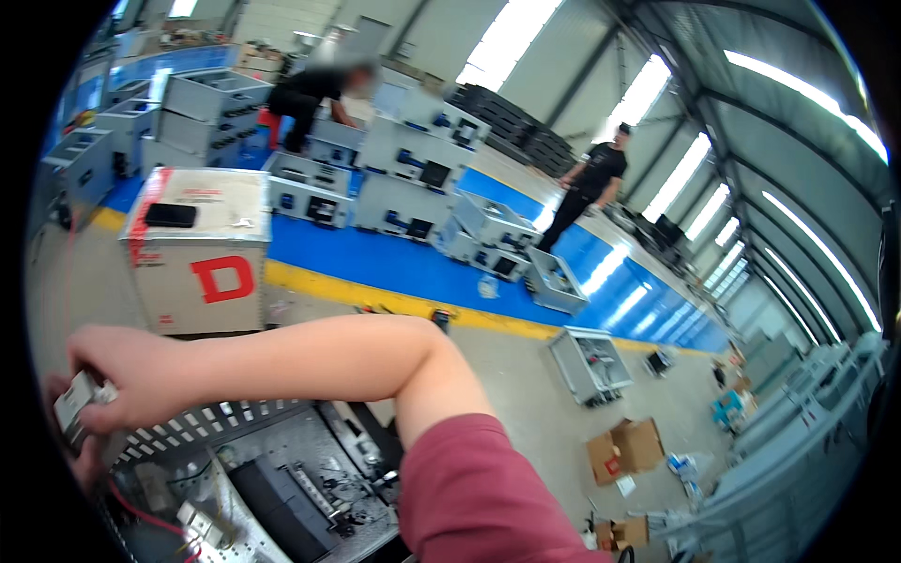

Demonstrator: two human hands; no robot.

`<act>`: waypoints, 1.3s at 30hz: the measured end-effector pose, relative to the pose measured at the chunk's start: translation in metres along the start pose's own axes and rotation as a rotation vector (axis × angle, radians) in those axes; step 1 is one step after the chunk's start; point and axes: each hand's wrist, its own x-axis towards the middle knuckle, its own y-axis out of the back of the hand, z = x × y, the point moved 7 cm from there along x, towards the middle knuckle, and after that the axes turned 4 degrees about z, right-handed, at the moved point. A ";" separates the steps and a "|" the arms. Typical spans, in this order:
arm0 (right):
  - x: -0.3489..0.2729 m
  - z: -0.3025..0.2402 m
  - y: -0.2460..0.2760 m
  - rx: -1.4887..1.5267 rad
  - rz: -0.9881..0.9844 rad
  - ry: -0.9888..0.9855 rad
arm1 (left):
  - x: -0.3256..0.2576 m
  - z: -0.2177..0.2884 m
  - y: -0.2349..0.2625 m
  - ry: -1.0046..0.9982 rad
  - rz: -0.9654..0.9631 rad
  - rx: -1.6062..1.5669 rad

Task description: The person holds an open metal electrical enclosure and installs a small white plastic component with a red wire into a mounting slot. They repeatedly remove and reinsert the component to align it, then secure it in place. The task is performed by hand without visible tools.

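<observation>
My right arm, in a maroon sleeve, reaches across to the far left. My right hand (136, 377) is closed around a small pale grey block-shaped part (77, 405), which looks like an electrical component. Below and behind it, at the dark rim, part of my left hand (89, 464) shows against the same part; most of its fingers are hidden. Under both hands lies an open metal cabinet (211, 424) with a slotted side wall. Inside are a black box-like unit (282, 511), a white connector block (202, 524) and a red wire (145, 514).
A large carton (202, 272) with a black phone (171, 216) on top stands beyond my arm. Several grey metal cabinets (404, 202) are stacked on the blue floor. One person (314, 94) bends among them; another (593, 174) stands farther right. An open cardboard box (627, 450) lies at right.
</observation>
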 end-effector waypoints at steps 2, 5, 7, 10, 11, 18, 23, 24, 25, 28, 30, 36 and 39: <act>-0.001 0.005 -0.001 -0.045 -0.034 0.012 | 0.000 0.005 -0.009 0.045 -0.021 -0.058; -0.012 0.000 0.009 -0.088 -0.152 -0.046 | 0.005 0.012 -0.019 0.043 -0.029 -0.093; -0.013 0.007 0.007 -0.173 -0.238 -0.096 | 0.009 0.020 -0.022 0.044 -0.052 -0.117; -0.012 -0.005 -0.001 -0.024 -0.312 -0.046 | 0.004 0.016 -0.014 0.032 -0.024 -0.134; -0.011 -0.007 -0.003 -0.024 -0.301 -0.006 | 0.004 0.014 -0.010 0.019 -0.008 -0.109; -0.018 0.007 -0.009 -0.075 -0.380 -0.151 | 0.003 0.007 -0.008 -0.015 0.053 0.014; -0.018 0.009 -0.006 -0.097 -0.372 -0.141 | 0.005 0.011 -0.010 -0.002 0.049 0.011; -0.018 0.010 -0.006 -0.098 -0.370 -0.141 | 0.005 0.011 -0.011 -0.009 0.050 0.004; -0.018 0.010 -0.007 -0.097 -0.369 -0.135 | 0.005 0.011 -0.009 -0.015 0.054 0.002; -0.015 0.012 -0.008 -0.122 -0.369 -0.132 | 0.005 0.009 -0.007 0.001 0.061 0.036; -0.015 0.013 -0.009 -0.143 -0.373 -0.133 | 0.003 0.008 -0.007 0.017 0.061 0.061; -0.014 0.016 -0.007 -0.166 -0.351 -0.090 | 0.003 0.018 -0.012 0.028 0.066 0.067; -0.013 0.016 -0.007 -0.153 -0.341 -0.070 | 0.002 0.013 -0.011 0.014 0.084 0.051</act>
